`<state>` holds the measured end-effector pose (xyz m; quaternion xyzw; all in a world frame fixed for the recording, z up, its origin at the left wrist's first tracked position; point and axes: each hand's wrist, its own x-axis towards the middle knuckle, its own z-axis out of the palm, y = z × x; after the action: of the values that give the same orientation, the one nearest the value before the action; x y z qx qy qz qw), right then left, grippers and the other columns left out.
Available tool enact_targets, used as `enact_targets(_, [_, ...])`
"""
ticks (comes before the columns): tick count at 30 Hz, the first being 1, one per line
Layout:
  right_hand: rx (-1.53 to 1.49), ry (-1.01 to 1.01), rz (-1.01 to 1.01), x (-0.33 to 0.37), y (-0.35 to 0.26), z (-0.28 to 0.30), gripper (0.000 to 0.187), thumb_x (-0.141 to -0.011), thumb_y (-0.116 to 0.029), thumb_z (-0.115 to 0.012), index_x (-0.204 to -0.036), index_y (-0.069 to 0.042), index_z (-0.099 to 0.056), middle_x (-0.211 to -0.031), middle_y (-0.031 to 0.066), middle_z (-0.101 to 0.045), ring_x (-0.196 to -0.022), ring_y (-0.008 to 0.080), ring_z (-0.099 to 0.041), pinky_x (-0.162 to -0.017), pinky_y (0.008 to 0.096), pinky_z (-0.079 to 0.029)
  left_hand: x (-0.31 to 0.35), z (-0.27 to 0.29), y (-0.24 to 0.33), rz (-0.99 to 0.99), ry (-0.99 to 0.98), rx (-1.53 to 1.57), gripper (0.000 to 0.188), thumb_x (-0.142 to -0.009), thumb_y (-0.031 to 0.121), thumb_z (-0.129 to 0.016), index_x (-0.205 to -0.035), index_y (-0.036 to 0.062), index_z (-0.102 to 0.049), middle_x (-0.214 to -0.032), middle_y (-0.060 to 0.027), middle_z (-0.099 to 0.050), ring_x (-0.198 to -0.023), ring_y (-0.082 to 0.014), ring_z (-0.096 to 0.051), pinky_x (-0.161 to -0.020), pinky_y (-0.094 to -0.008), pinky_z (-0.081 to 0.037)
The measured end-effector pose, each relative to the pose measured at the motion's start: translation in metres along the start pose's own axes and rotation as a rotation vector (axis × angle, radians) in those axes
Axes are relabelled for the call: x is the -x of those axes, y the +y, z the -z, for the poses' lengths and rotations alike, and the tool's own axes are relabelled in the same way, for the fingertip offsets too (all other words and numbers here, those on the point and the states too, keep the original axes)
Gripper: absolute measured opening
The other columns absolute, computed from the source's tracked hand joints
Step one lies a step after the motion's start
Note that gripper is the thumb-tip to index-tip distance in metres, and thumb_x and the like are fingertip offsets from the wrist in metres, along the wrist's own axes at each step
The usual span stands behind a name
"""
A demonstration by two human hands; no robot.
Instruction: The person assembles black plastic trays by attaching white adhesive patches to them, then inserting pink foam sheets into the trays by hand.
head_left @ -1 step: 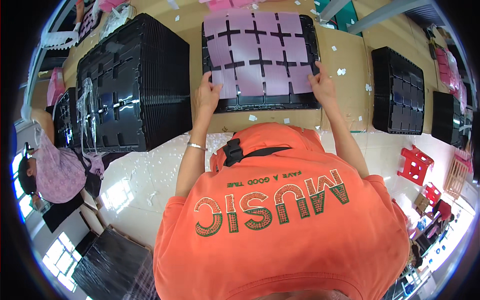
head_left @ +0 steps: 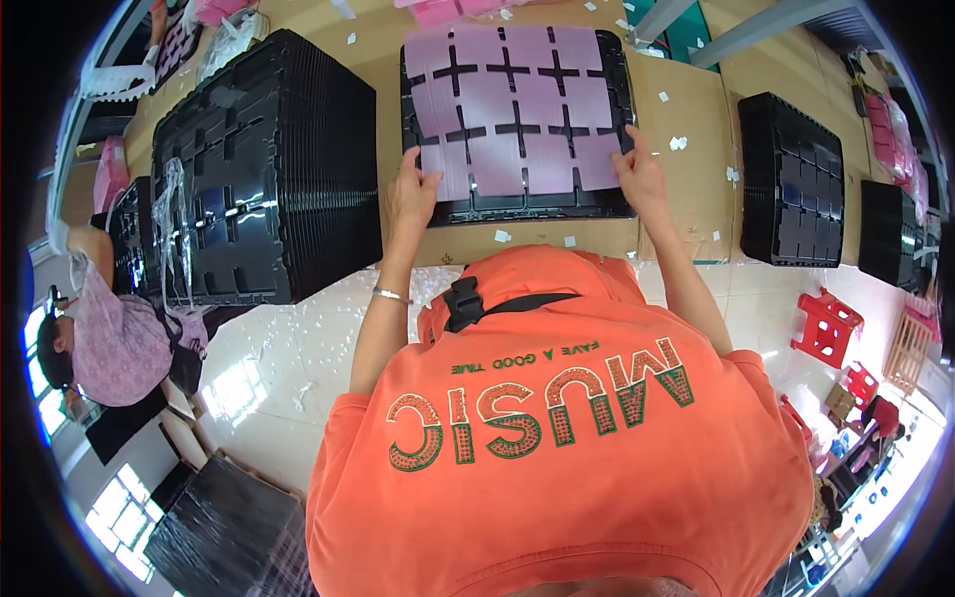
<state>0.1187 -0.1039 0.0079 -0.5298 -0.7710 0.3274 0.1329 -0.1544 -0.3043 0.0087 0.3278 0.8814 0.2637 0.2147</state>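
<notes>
On the cardboard-topped table ahead of me lies a black plastic tray (head_left: 537, 207) with moulded compartments. A thin pink foam sheet (head_left: 495, 159) with rows of cross-shaped cutouts covers most of it, while the tray's near strip and side rims stay bare. My left hand (head_left: 410, 196) pinches the sheet's near left corner, thumb on top, index finger by the tray's rim. At the near right corner, my right hand (head_left: 642, 179) does the same with thumb and index finger. The undersides of both grips are hidden.
Tall stacked black trays (head_left: 323, 169) stand left, and a smaller tray stack (head_left: 791, 184) right. Paper scraps dot the cardboard (head_left: 686, 199). Pink sheets (head_left: 443, 10) lie at the far edge. A co-worker (head_left: 119, 348) is at far left. A red stool (head_left: 826, 328) stands on the right.
The foam sheet has slid slightly toward me together with both hands. The tray beneath has stayed in place.
</notes>
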Motion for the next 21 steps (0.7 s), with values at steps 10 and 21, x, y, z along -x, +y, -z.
enact_targets(10, [0.116,0.101,0.125,0.029,-0.005,-0.011,0.047,-0.082,-0.014,-0.057,-0.127,-0.008,-0.044,-0.093,0.0194,-0.063,-0.083,0.0360,-0.062,-0.072,0.0444,-0.049,0.015,0.001,-0.001,-0.058,0.061,-0.217,0.057,-0.080,0.024,-0.064,-0.131,0.0114,-0.042,-0.080,-0.0141,-0.065,-0.077,-0.0357,-0.063,-0.070,-0.0470,-0.049])
enact_targets(21, [0.317,0.142,0.122,0.038,-0.012,-0.005,0.052,-0.083,-0.013,-0.055,-0.132,-0.007,-0.038,-0.097,0.0178,-0.055,-0.082,0.0360,-0.060,-0.070,0.0451,-0.050,0.023,0.004,0.008,-0.073,0.053,-0.338,0.058,-0.078,0.016,-0.063,-0.131,0.0075,-0.040,-0.089,-0.0174,-0.065,-0.083,-0.0364,-0.063,-0.072,-0.0457,-0.050])
